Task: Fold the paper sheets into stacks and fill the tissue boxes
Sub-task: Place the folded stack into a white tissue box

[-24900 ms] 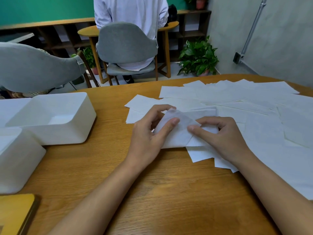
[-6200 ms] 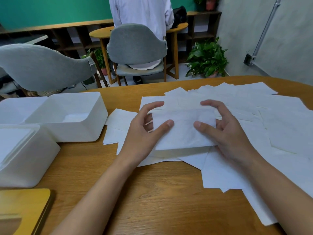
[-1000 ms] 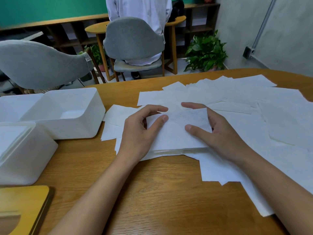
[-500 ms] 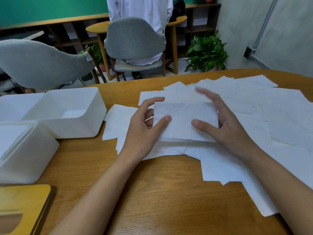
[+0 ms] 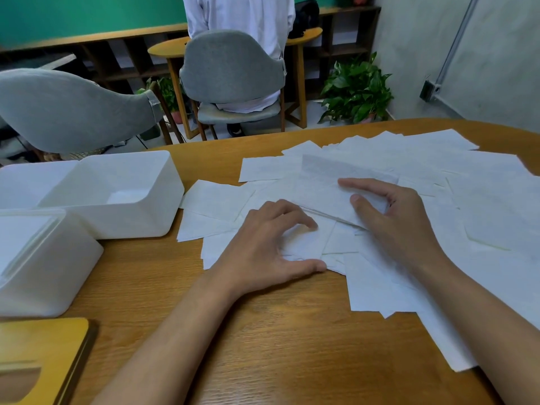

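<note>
Many loose white paper sheets (image 5: 438, 168) lie spread over the right half of the wooden table (image 5: 263, 331). A folded stack of sheets (image 5: 327, 182) lies on them at the middle, its far edge lifted. My right hand (image 5: 391, 220) holds the stack's near right part, thumb and forefinger on top of it. My left hand (image 5: 263, 247) arches over a loose sheet (image 5: 309, 244) in front of the stack, with fingertips and thumb pressing on the paper. An open white tissue box (image 5: 163, 200) stands to the left, a little paper on its floor.
A second white box (image 5: 49, 264) stands at the near left, another white box part (image 5: 32, 179) behind it. A wooden lid with a slot (image 5: 38, 358) lies at the bottom left corner. Behind the table are grey chairs (image 5: 73, 109), a seated person (image 5: 239, 19) and a potted plant (image 5: 356, 89).
My left hand let go of the folded stack and came down onto a loose sheet nearer me. My right hand moved the stack slightly right and lowered it onto the sheets.
</note>
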The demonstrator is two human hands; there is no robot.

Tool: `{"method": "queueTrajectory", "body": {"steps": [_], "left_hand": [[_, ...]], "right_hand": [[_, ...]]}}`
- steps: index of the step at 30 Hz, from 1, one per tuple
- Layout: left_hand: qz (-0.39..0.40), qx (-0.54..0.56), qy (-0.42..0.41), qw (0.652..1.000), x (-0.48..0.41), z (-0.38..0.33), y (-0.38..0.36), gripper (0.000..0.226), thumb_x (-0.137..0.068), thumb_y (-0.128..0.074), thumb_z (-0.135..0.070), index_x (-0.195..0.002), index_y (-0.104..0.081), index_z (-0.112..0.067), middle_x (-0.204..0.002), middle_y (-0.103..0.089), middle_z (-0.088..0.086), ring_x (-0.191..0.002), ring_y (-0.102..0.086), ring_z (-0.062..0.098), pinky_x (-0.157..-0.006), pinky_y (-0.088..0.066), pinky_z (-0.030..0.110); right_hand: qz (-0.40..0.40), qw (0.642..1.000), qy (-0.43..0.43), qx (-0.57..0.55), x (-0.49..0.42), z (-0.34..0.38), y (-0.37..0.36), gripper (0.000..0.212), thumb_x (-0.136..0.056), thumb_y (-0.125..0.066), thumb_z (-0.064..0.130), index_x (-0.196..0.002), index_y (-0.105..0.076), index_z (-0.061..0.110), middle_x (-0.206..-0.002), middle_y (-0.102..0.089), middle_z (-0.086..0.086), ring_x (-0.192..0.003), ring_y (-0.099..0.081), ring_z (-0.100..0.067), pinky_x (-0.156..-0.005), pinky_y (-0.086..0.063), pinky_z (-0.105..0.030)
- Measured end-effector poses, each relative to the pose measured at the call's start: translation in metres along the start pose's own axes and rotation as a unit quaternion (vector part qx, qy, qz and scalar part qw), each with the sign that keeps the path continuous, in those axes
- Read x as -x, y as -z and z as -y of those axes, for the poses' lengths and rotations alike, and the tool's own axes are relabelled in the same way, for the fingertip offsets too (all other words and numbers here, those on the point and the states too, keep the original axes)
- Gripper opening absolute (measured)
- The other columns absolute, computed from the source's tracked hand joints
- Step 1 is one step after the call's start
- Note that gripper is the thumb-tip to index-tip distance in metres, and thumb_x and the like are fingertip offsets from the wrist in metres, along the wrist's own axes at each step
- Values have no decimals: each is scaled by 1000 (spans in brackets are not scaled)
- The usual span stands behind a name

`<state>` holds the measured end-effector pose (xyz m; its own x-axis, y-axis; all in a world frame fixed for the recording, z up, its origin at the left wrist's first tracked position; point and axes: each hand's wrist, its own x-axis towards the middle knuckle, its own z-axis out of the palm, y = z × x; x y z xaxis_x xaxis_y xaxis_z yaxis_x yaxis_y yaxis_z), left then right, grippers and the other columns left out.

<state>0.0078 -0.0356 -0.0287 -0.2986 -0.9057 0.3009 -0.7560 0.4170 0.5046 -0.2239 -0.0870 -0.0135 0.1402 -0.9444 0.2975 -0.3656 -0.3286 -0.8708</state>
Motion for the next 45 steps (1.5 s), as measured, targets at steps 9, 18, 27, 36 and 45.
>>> {"method": "queueTrajectory", "body": {"steps": [9, 18, 27, 36, 45], "left_hand": [[-74, 44, -13, 996, -2, -1, -2, 13, -97, -74, -32, -103, -82, -23, -107, -75, -16, -106, -67, 2, -92, -53, 43], [-146, 68, -38, 986, -3, -20, 6, 16, -106, -61, -21, -113, -75, -17, -105, -74, -15, -99, -66, -2, -85, -45, 17], [-208, 176, 42, 961, -5, -12, 20, 42, -92, -82, -22, -131, -67, -23, -105, -73, -11, -106, -68, 9, -95, -51, 19], [-189, 252, 118, 942, -8, -11, 23, 46, -86, -86, -24, -128, -67, -32, -93, -78, -10, -84, -67, 7, -68, -45, 18], [-190, 246, 131, 941, -8, -12, 20, 43, -88, -84, -26, -127, -67, -33, -95, -77, -15, -92, -70, 7, -71, -52, 21]], "right_hand": [[-2, 999, 3, -35, 1, 0, 1, 32, -101, -64, 12, -124, -76, 31, -130, -70, 18, -129, -57, 2, -112, -43, -25], [126, 985, 110, 30, 6, 5, 6, 39, -88, -76, 43, -125, -74, 33, -124, -72, 20, -122, -64, -1, -100, -51, -20], [25, 992, -16, -119, -1, 8, 6, 5, -88, -80, 22, -87, -80, 27, -91, -78, 18, -92, -71, 0, -83, -50, -16], [153, 985, -5, -73, 6, 14, 0, 47, -85, -75, 43, -131, -63, 46, -130, -65, 17, -114, -64, -6, -91, -56, -24], [189, 979, 44, -58, 10, 16, -3, 70, -96, -72, 25, -148, -37, 57, -142, -47, 36, -121, -59, 2, -100, -52, -23]]}}
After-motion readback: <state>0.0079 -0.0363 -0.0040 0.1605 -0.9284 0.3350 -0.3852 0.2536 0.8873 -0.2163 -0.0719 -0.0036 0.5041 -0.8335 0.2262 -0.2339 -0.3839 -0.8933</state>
